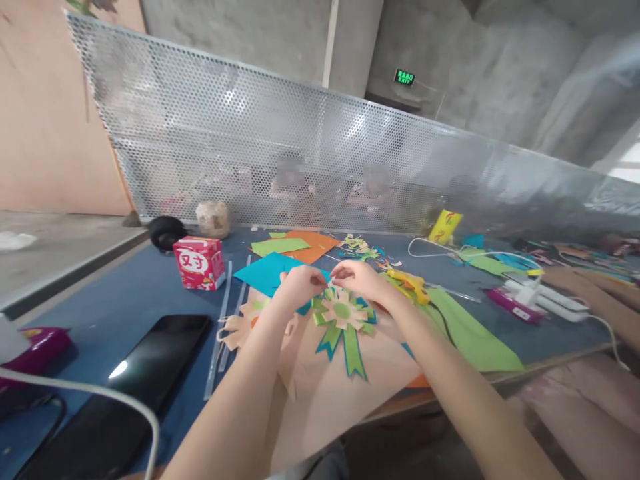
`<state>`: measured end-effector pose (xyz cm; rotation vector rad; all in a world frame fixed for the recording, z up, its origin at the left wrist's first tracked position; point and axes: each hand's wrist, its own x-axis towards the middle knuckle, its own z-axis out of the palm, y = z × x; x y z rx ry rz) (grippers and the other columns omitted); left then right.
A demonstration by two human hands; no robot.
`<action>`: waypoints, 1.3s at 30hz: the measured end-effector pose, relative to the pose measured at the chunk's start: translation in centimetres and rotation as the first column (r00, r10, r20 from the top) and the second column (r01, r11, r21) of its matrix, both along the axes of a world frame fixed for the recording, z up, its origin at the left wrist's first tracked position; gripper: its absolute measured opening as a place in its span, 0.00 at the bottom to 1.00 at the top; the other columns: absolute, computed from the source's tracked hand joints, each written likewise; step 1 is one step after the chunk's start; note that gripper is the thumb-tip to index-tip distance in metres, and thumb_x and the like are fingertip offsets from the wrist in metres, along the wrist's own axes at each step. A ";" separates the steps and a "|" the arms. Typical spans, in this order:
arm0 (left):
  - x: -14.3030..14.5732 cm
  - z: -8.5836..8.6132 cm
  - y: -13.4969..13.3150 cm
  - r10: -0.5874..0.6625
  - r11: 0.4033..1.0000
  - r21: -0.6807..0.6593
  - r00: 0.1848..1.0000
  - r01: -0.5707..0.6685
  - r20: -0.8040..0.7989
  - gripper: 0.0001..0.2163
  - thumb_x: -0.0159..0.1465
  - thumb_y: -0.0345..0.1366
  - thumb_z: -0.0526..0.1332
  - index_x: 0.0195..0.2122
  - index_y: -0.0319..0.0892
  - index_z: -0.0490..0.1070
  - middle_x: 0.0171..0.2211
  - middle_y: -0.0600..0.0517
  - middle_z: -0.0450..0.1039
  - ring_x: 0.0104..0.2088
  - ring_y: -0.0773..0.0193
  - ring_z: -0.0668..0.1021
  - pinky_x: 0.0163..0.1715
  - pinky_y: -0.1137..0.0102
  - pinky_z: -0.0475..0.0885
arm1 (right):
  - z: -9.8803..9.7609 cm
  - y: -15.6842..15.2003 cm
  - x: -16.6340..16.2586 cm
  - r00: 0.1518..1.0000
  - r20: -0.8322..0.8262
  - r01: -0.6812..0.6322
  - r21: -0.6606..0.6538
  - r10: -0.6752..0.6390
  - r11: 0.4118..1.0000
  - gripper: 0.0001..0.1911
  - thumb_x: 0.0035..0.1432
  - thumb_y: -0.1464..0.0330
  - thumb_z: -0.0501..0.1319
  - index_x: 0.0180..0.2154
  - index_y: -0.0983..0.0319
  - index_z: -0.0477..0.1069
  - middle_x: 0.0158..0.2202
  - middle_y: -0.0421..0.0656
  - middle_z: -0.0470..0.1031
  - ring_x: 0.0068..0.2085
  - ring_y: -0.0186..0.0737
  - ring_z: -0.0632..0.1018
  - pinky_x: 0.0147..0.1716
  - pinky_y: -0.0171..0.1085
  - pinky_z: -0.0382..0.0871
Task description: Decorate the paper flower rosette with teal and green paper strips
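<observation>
A layered paper rosette point(343, 311) in cream, green and blue lies on a cream felt-like sheet point(330, 413), with two green-and-blue ribbon tails pointing towards me. At its far edge my left hand point(301, 285) and my right hand point(361, 279) come close together, fingers curled in a pinch. Whatever the fingertips hold is hidden or too small to name. A second cream rosette point(241, 327) lies partly behind my left forearm. Beyond my left hand is a blue sheet point(267, 273). To the right, a yellow glue gun point(410, 285) rests by a green sheet point(470, 333).
A black phone point(145, 373), clear sticks point(225, 327) and a red box point(199, 263) are on the left. Paper scraps point(363, 249) and an orange sheet point(315, 245) lie farther back. A perforated metal panel point(250, 133) borders the table. At right are a power strip point(515, 305) and another person's arm point(595, 293).
</observation>
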<state>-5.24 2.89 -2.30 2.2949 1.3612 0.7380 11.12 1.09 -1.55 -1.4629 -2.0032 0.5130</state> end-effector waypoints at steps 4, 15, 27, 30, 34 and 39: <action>0.2 0.2 0.3 -0.042 0.991 0.136 0.961 0.005 0.272 0.07 0.53 0.35 0.57 0.28 0.44 0.75 0.30 0.52 0.77 0.35 0.60 0.75 0.39 0.67 0.65 | -1.2 0.5 0.6 0.977 -0.192 -0.074 0.094 0.091 0.993 0.18 0.47 0.68 0.60 0.42 0.63 0.65 0.44 0.45 0.71 0.45 0.35 0.71 0.45 0.35 0.63; 0.9 -1.1 1.2 0.056 0.996 0.054 0.971 -0.071 0.234 0.19 0.54 0.43 0.56 0.43 0.38 0.68 0.32 0.45 0.75 0.32 0.58 0.75 0.32 0.68 0.67 | 0.6 0.9 0.7 0.974 -0.225 -0.057 -0.247 0.000 0.967 0.12 0.56 0.65 0.51 0.33 0.64 0.71 0.29 0.43 0.76 0.20 0.28 0.72 0.22 0.29 0.66; 1.5 -2.0 1.7 0.051 0.997 -0.042 0.985 -0.059 -0.163 0.16 0.53 0.44 0.55 0.41 0.43 0.68 0.36 0.49 0.75 0.37 0.55 0.74 0.29 0.69 0.62 | 2.0 8.9 4.9 0.823 0.192 0.542 0.020 -0.535 0.840 0.25 0.48 0.70 0.57 0.49 0.70 0.60 0.51 0.62 0.61 0.50 0.55 0.66 0.44 0.50 0.58; 1.7 -2.1 1.5 0.030 0.997 -0.067 0.982 -0.043 -0.186 0.14 0.52 0.41 0.57 0.39 0.43 0.70 0.33 0.50 0.75 0.36 0.55 0.74 0.30 0.68 0.62 | 1.4 7.4 3.8 0.853 0.244 0.450 0.102 -0.461 0.887 0.25 0.47 0.70 0.57 0.50 0.65 0.60 0.54 0.57 0.58 0.54 0.58 0.59 0.49 0.59 0.44; 1.8 -2.3 1.7 -0.012 0.997 -0.074 0.988 0.001 -0.153 0.15 0.50 0.35 0.57 0.40 0.43 0.69 0.31 0.51 0.75 0.34 0.58 0.74 0.29 0.70 0.63 | 0.8 4.6 3.0 0.946 0.302 0.116 0.011 -0.114 0.993 0.10 0.49 0.65 0.57 0.36 0.58 0.71 0.39 0.42 0.74 0.45 0.42 0.71 0.51 0.46 0.50; 1.3 -2.8 2.2 -0.107 0.986 -0.117 0.992 0.115 0.072 0.15 0.48 0.36 0.60 0.37 0.38 0.71 0.25 0.50 0.73 0.27 0.60 0.74 0.25 0.71 0.66 | -0.2 2.7 3.1 0.942 0.296 -0.116 -0.154 0.158 0.981 0.12 0.47 0.69 0.58 0.37 0.59 0.71 0.35 0.40 0.76 0.38 0.35 0.75 0.38 0.32 0.64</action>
